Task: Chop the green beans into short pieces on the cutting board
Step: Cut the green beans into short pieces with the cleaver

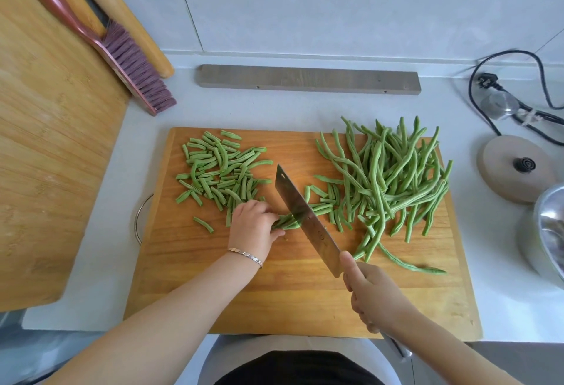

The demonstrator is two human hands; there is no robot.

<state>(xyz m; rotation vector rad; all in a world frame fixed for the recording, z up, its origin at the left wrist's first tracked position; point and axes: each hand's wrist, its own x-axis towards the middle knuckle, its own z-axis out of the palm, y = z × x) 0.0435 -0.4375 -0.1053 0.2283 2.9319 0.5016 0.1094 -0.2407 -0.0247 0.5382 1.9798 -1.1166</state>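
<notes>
A wooden cutting board [293, 293] lies on the white counter. On its right side sits a heap of whole long green beans [393, 177]; on its left, a pile of cut bean pieces [219, 168]. My left hand [253, 226] presses down a small bundle of beans [290, 221] at the board's middle. My right hand [375, 296] grips the handle of a cleaver [305, 220], whose blade slants across that bundle just right of my left fingers. A few cut pieces [326, 198] lie right of the blade.
A big wooden board [45, 155] fills the left side, with a pink brush [122, 55] and two rolling pins [122, 12] beside it. A grey wood strip [308, 79] lies behind the cutting board. At the right are a kettle base [515, 168], a black cord [518, 91] and a metal bowl [549, 226].
</notes>
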